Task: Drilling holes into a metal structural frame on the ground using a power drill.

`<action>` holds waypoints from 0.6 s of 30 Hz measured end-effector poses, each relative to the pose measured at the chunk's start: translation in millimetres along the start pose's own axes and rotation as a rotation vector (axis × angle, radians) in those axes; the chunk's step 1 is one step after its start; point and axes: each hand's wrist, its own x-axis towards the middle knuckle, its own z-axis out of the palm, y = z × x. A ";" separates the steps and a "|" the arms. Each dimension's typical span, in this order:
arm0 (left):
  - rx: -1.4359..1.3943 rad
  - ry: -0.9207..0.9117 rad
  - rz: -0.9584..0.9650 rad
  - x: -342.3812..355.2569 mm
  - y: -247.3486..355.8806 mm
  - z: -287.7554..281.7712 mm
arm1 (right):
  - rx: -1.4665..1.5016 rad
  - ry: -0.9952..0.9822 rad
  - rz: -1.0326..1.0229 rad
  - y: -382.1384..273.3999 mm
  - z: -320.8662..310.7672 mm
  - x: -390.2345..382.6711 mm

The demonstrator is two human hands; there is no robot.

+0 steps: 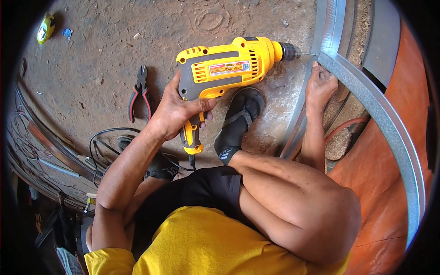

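Observation:
My left hand (176, 110) is wrapped round the grip of a yellow and grey corded power drill (224, 64), held level and pointing right. Its black chuck (289, 51) carries a thin bit whose tip reaches the joint between two galvanized metal channels. One channel (331, 27) runs up from the joint; the other, a long channel (387, 107), slants down to the right. Closed at the joint's lower side, my right hand (321, 87) grips the metal channel by its edge. Whether the bit touches the metal I cannot tell.
Pliers (140, 94) with red and black handles lie on the dirt floor left of the drill. A yellow tape measure (46, 28) rests at the far left. The drill's black cord (107, 130) loops beside my left forearm. An orange sheet (380, 183) spreads at right.

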 end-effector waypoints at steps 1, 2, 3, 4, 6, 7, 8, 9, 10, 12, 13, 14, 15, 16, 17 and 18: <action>0.003 0.005 0.001 -0.1 -1.5 0.1 | 0.018 -0.001 0.013 1.1 1.8 -0.2; -0.025 0.001 -0.001 -0.3 -3.9 0.9 | 0.022 -0.001 0.014 3.3 3.2 -0.9; -0.054 -0.005 -0.003 0.1 -4.9 1.5 | 0.014 0.004 0.006 6.3 3.8 -1.9; -0.054 -0.001 -0.004 -0.7 -6.0 0.2 | 0.006 0.004 -0.002 7.3 5.5 -3.8; -0.054 0.026 -0.039 -1.7 -6.9 -1.2 | -0.012 0.000 0.000 5.6 6.8 -4.0; -0.056 0.030 -0.040 -2.3 -6.6 -1.7 | -0.029 -0.006 0.001 3.9 7.8 -4.4; -0.058 0.017 -0.036 -2.1 -5.7 -1.9 | -0.028 -0.008 0.001 5.1 7.2 -5.1; -0.060 0.004 -0.031 -2.5 -5.4 -2.0 | -0.046 -0.009 -0.003 7.7 5.2 -5.5; -0.061 0.003 -0.029 -1.8 -6.4 -3.2 | -0.064 -0.008 -0.010 8.7 5.2 -3.8; -0.047 0.006 -0.028 -0.3 -9.7 -6.1 | -0.036 -0.002 -0.005 7.9 8.3 -3.5; -0.049 0.007 -0.031 -0.2 -9.3 -6.0 | -0.009 0.000 0.005 7.5 9.7 -4.8; -0.046 0.009 -0.024 0.1 -8.3 -5.4 | -0.010 -0.004 0.007 7.0 10.9 -5.2; -0.044 0.011 -0.018 1.0 -8.4 -5.3 | -0.008 -0.009 0.008 6.3 12.1 -5.1; -0.040 0.009 -0.009 -0.9 -7.1 -3.3 | -0.001 -0.004 -0.002 2.6 9.7 -3.6; -0.055 0.004 -0.007 -2.4 -6.6 -1.4 | 0.002 0.002 -0.008 1.3 7.0 -3.4; -0.069 -0.001 -0.005 -3.8 -6.4 0.3 | 0.006 0.008 -0.001 1.1 3.8 -3.8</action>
